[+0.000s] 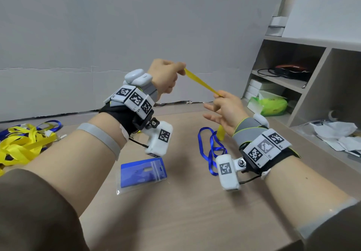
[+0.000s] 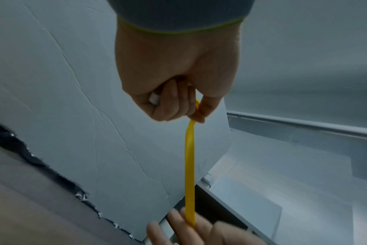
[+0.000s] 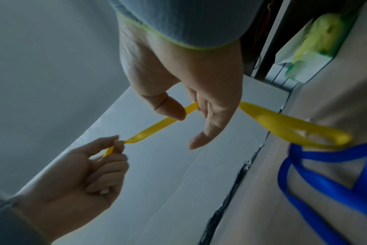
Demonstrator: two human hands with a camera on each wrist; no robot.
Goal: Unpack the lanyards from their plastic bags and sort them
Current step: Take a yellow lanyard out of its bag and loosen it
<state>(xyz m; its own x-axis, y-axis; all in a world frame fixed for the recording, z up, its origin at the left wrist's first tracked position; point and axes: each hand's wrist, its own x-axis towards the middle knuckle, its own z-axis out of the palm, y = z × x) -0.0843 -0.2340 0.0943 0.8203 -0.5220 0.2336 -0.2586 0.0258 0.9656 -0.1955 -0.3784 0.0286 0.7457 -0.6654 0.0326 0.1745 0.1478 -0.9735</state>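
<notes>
A yellow lanyard (image 1: 201,82) is stretched taut in the air between my two hands. My left hand (image 1: 182,70) is raised and pinches its upper end between thumb and forefinger (image 2: 207,106); a small white piece (image 2: 154,99) shows inside its curled fingers. My right hand (image 1: 219,96) pinches the strap lower down at the thumb (image 3: 172,109), with its other fingers spread. The strap's loose loop (image 3: 293,129) hangs below the right hand. A blue lanyard (image 1: 211,149) lies on the table under the right wrist. A clear plastic bag holding a blue card sleeve (image 1: 142,174) lies between my forearms.
A tangled pile of yellow and blue lanyards (image 1: 21,141) sits at the table's far left. A shelf unit (image 1: 312,86) on the right holds a green tissue pack (image 1: 273,105), boxes and cables. Crumpled white wrappers (image 1: 336,135) lie at the right edge. A grey wall panel (image 1: 117,35) stands behind.
</notes>
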